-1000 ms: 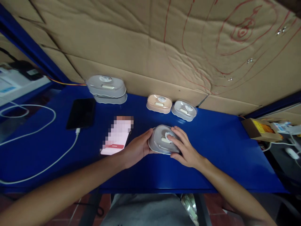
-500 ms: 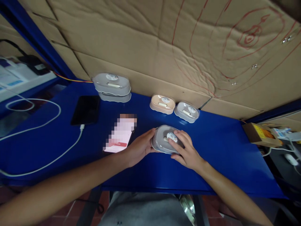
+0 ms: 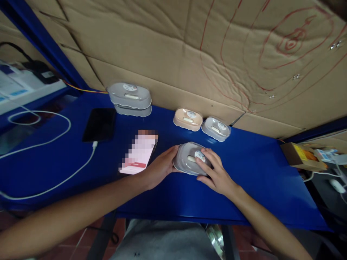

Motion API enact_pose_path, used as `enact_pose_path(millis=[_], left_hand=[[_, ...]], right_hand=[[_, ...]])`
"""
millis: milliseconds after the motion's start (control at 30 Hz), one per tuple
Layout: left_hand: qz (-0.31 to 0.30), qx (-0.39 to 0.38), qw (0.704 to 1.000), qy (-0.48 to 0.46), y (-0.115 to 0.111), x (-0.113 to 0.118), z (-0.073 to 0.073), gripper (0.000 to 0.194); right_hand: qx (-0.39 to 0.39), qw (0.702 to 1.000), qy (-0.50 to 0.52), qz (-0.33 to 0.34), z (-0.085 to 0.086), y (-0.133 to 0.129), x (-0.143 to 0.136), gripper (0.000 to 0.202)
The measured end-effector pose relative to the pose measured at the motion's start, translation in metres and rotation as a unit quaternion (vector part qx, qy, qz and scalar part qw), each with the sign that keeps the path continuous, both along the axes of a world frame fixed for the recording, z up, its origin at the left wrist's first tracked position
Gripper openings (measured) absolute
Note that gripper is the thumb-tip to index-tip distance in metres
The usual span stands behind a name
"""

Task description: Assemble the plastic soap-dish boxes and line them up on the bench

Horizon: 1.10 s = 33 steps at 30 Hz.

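A grey oval lidded box (image 3: 185, 164) with a clear cover, a pale handle and a round white sticker is between my hands above the blue table. My left hand (image 3: 164, 164) is closed around the box's left end, its thumb along the side and fingers partly hidden underneath. Over the right end lies my right hand (image 3: 217, 171), fingertips on the lid by the sticker and thumb at the near edge. Behind it stand a smaller peach lidded box (image 3: 184, 122) and a smaller grey lidded box (image 3: 214, 134), both with similar stickers.
Two larger grey boxes (image 3: 128, 95) are stacked against the cardboard wall (image 3: 151, 47). A lit phone (image 3: 139, 153) and a dark phone (image 3: 99, 124) with a white cable (image 3: 84, 171) lie left on the blue table (image 3: 260, 173). An open carton (image 3: 298, 157) is at the right.
The grey box between my hands has shifted very slightly, and a little more of its handle shows beside my right fingers. Both hands keep nearly the same position.
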<state>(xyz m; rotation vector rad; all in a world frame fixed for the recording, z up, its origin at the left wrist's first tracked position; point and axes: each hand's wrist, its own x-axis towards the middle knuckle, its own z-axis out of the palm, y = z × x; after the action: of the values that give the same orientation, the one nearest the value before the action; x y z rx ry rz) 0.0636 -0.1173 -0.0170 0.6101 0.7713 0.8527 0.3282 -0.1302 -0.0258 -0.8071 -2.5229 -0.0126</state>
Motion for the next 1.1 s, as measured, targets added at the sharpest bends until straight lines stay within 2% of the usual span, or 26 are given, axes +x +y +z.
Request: enact_pose_path(millis=[167, 300, 633, 833, 967, 1033, 1100], left_hand=[[0.009, 0.024, 0.999, 0.038, -0.003, 0.001, 0.004, 0.056], [0.017, 0.025, 0.998, 0.048, -0.003, 0.002, 0.004, 0.053], [0.0, 0.028, 0.999, 0.031, 0.0, -0.001, 0.003, 0.048], [-0.009, 0.045, 0.997, 0.062, -0.002, -0.001, 0.005, 0.057], [-0.005, 0.1, 0.987, 0.122, -0.005, -0.001, 0.006, 0.06], [-0.007, 0.169, 0.972, 0.161, -0.007, -0.002, 0.009, 0.06], [-0.022, 0.252, 0.95, 0.182, -0.01, -0.004, 0.012, 0.057]], right_hand=[[0.035, 0.999, 0.002, -0.004, 0.001, -0.004, -0.003, 0.077], [-0.015, 0.999, 0.029, -0.003, 0.001, -0.001, -0.002, 0.076], [-0.079, 0.996, 0.049, -0.001, 0.002, 0.004, 0.002, 0.074], [-0.149, 0.983, 0.111, -0.004, 0.005, 0.006, 0.004, 0.067], [-0.166, 0.976, 0.135, -0.049, 0.005, 0.004, 0.006, 0.094], [-0.153, 0.979, 0.127, -0.05, 0.004, 0.005, 0.007, 0.104], [-0.12, 0.985, 0.118, -0.037, 0.002, 0.006, 0.009, 0.106]])
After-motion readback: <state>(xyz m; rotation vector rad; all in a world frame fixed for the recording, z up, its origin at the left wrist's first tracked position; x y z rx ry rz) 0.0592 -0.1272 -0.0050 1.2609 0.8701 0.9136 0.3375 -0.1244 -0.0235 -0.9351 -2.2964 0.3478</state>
